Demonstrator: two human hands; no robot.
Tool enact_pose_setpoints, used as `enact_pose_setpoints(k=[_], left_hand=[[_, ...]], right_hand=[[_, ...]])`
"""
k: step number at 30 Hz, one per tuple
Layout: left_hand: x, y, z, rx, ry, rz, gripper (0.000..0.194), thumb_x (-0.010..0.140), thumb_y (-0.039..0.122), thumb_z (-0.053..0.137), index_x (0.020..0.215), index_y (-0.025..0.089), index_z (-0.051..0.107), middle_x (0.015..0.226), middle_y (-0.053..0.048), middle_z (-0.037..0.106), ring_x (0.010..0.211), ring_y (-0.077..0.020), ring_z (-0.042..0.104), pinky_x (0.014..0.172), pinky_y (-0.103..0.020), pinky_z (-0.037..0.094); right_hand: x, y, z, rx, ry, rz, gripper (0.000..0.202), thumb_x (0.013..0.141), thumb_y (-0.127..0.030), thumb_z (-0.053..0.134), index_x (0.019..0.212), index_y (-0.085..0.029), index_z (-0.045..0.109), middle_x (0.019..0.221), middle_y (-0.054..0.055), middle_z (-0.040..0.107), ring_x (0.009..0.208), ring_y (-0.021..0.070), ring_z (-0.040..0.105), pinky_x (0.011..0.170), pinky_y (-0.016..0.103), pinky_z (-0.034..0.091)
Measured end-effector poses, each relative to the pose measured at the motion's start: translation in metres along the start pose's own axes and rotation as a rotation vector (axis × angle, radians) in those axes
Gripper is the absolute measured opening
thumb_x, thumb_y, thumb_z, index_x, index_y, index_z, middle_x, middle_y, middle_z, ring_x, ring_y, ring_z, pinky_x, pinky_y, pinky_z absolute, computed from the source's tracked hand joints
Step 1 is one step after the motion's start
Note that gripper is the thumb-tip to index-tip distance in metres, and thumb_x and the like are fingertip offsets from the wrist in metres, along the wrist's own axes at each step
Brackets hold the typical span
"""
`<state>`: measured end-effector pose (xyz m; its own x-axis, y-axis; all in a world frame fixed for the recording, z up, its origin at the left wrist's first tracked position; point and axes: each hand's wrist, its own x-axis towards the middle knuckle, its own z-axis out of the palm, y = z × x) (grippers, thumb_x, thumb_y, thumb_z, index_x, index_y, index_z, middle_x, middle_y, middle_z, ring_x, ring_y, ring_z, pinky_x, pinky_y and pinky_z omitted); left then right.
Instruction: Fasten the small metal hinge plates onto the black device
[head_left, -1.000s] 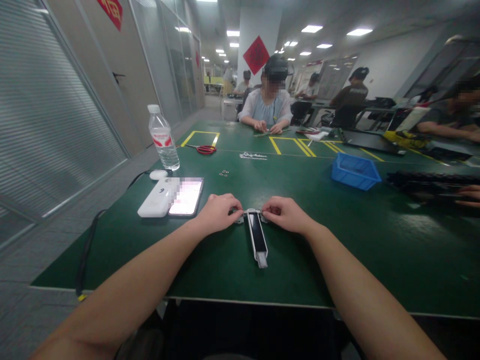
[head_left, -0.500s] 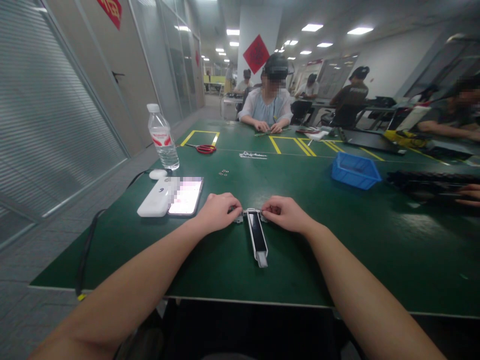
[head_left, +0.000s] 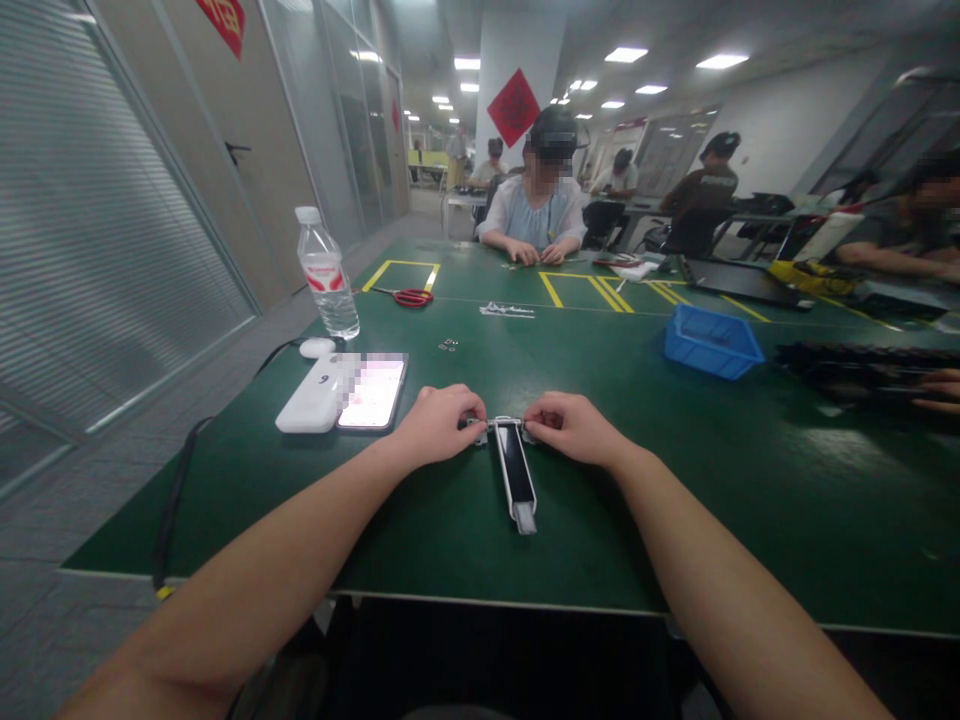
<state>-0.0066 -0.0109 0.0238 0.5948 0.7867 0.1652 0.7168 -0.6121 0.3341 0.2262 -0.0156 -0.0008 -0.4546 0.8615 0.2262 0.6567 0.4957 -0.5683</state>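
Note:
A slim white-framed device with a black panel point(head_left: 515, 466) lies on the green table, its grey tab toward me. Across its far end runs a thin metal bar point(head_left: 505, 421) with small metal brackets at both sides. My left hand point(head_left: 441, 424) pinches the left end of this bar. At the right end, my right hand point(head_left: 573, 428) has thumb and forefinger closed on the bar as well. The brackets are partly hidden by my fingers, and their exact shape is too small to tell.
Left of my hands lie a white power bank point(head_left: 309, 396) and a lit phone point(head_left: 373, 392), with a water bottle point(head_left: 328, 280) behind. Red-handled scissors point(head_left: 411, 298), small rings point(head_left: 448, 345) and thin metal strips point(head_left: 507, 311) lie farther off. A blue bin point(head_left: 711, 343) stands right; a person point(head_left: 534, 215) sits opposite.
My left fingertips have shifted very slightly at the bar's left end. The device and my right hand look unmoved. The hands of the person opposite have moved a little.

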Motion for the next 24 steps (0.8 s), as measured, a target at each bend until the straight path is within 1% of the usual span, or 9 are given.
enact_pose_setpoints(k=[5, 9, 20, 24], left_hand=[[-0.0004, 0.0005, -0.0006, 0.008, -0.007, -0.010, 0.015, 0.085, 0.025, 0.053, 0.089, 0.019, 0.067, 0.093, -0.003, 0.065, 0.087, -0.0185, 0.059, 0.080, -0.033, 0.040], [-0.0007, -0.0006, 0.0000, 0.017, 0.000, -0.008, 0.015, 0.085, 0.026, 0.053, 0.086, 0.019, 0.067, 0.092, -0.003, 0.065, 0.087, -0.0192, 0.060, 0.083, -0.035, 0.039], [-0.0001, -0.0008, -0.0003, 0.016, -0.017, -0.001, 0.013, 0.085, 0.025, 0.054, 0.088, 0.019, 0.065, 0.092, -0.003, 0.064, 0.086, -0.0186, 0.059, 0.079, -0.032, 0.038], [-0.0010, -0.0006, 0.0029, -0.007, 0.011, -0.005, 0.016, 0.086, 0.029, 0.055, 0.097, 0.019, 0.062, 0.094, -0.002, 0.063, 0.086, -0.0182, 0.059, 0.079, -0.032, 0.037]], right_hand=[[-0.0003, -0.0008, 0.0000, 0.003, -0.004, 0.009, 0.010, 0.078, -0.019, 0.057, 0.078, -0.015, 0.066, 0.070, 0.002, 0.057, 0.058, 0.0107, 0.050, 0.057, 0.025, 0.042], [0.0002, -0.0009, -0.0001, 0.001, -0.002, 0.009, 0.009, 0.078, -0.020, 0.058, 0.077, -0.016, 0.066, 0.070, 0.001, 0.057, 0.058, 0.0102, 0.049, 0.057, 0.024, 0.042], [0.0001, -0.0014, -0.0001, 0.004, -0.014, 0.011, 0.011, 0.078, -0.020, 0.057, 0.078, -0.015, 0.067, 0.070, 0.002, 0.056, 0.058, 0.0108, 0.049, 0.057, 0.025, 0.041], [0.0001, -0.0016, 0.0000, 0.005, -0.009, 0.011, 0.011, 0.078, -0.020, 0.057, 0.078, -0.015, 0.067, 0.070, 0.002, 0.056, 0.058, 0.0105, 0.049, 0.057, 0.025, 0.041]])
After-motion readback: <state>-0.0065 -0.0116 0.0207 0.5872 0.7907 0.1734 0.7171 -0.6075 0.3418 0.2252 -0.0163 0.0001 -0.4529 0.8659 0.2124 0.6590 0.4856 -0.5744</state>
